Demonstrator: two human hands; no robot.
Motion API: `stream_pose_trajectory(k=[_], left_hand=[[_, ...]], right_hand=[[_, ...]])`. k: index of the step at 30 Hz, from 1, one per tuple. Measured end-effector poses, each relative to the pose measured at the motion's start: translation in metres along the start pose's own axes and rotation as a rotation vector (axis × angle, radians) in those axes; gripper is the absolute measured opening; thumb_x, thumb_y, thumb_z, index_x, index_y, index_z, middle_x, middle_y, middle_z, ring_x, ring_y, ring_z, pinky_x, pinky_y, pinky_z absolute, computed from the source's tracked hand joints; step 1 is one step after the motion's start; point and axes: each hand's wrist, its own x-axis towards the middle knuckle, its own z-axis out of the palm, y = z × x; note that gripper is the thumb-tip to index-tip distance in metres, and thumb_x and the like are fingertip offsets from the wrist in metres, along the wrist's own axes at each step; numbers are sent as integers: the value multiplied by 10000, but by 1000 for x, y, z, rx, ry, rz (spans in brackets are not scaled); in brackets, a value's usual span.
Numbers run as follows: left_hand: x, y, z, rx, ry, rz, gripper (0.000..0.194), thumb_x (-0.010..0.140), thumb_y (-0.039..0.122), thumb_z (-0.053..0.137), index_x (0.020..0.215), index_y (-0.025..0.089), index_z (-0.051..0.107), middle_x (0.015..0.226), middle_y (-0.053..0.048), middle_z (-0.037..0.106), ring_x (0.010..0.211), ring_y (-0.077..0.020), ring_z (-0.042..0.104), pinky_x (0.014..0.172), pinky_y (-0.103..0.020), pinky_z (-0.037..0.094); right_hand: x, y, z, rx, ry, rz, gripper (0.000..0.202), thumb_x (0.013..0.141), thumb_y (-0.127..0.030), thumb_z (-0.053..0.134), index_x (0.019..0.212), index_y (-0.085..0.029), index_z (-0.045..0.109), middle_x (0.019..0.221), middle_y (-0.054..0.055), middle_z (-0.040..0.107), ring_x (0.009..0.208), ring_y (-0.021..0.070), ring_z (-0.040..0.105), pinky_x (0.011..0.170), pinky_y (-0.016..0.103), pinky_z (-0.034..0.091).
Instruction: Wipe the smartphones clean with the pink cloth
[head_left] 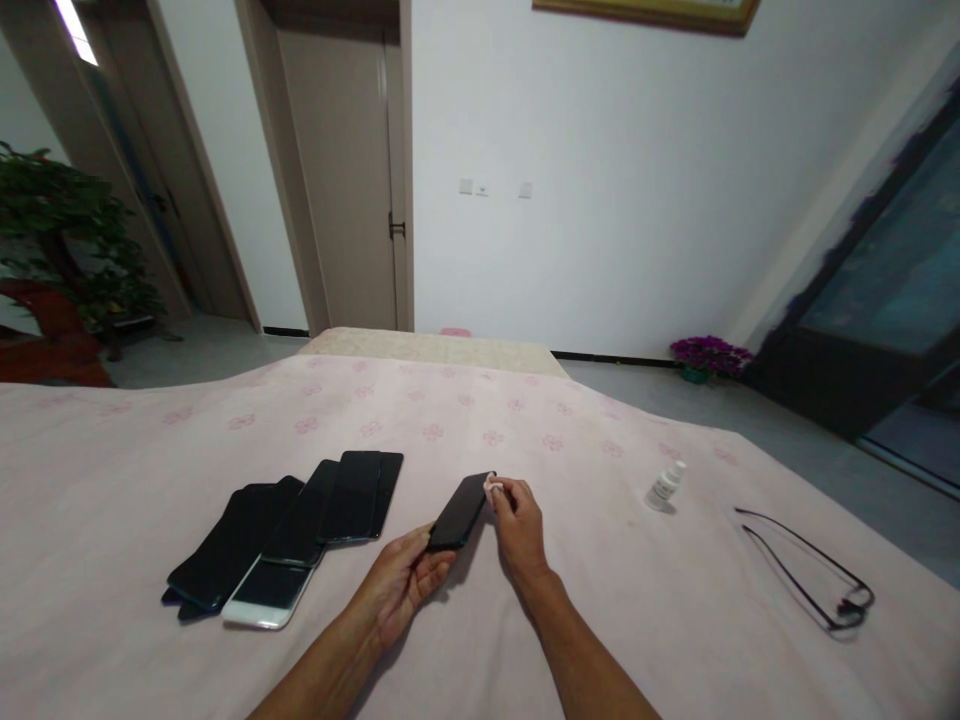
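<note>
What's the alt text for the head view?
Left hand holds a dark phone while the right hand holds a pale wipe at its far end, over a pink flowered cloth. Overlapping phones lie left; a bottle and glasses, right.

The black phone (pixel 459 512) tilts, a pale wipe (pixel 490 487) at its corner.

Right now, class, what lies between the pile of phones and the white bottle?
The head view shows the left hand, a held phone, a pale wad and the right hand.
</note>
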Motion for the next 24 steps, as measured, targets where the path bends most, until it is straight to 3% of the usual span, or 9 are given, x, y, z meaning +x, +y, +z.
stream_pose_trajectory(k=[6,9,12,15,19,24], left_hand=[[2,1,1,-20,20,41,173,937,84,525,1065,74,641,952,-142,757,688,-144,735,604,-200,605],[-1,3,2,1,-20,82,238,926,96,551,1155,84,615,1020,-156,745,723,-156,741,617,-212,612],[-6,6,4,37,-69,111,354,909,119,590,1262,121,562,1061,-156,737,753,-168,745,633,-228,618],[-9,9,5,56,-79,141,368,896,148,615,1262,133,569,1026,-140,747,763,-171,744,643,-227,616],[-9,12,5,67,-70,188,322,897,180,618,1214,134,591,956,-122,757,726,-157,738,629,-221,610],[-9,14,6,108,-61,238,315,882,218,633,1185,134,600,946,-117,755,694,-150,728,589,-207,592]], right_hand=[[-15,-16,15,117,-59,116,221,851,-350,568,923,-184,695,922,64,675,839,199,611,738,297,490],[-21,-24,20,172,-100,183,249,843,-368,568,940,-173,689,880,58,674,754,186,594,663,282,483],[-25,-30,20,198,-133,160,249,842,-366,574,949,-173,687,886,58,669,742,180,585,651,277,483],[-28,-37,16,202,-158,42,210,861,-339,568,942,-186,688,924,63,657,806,187,594,692,284,495],[-30,-43,10,134,-189,-249,168,875,-251,550,979,-213,676,983,68,630,928,207,597,814,331,499],[-26,-42,7,1,-270,-459,331,828,-132,557,1131,-241,635,1169,98,623,1113,242,577,927,396,493]])
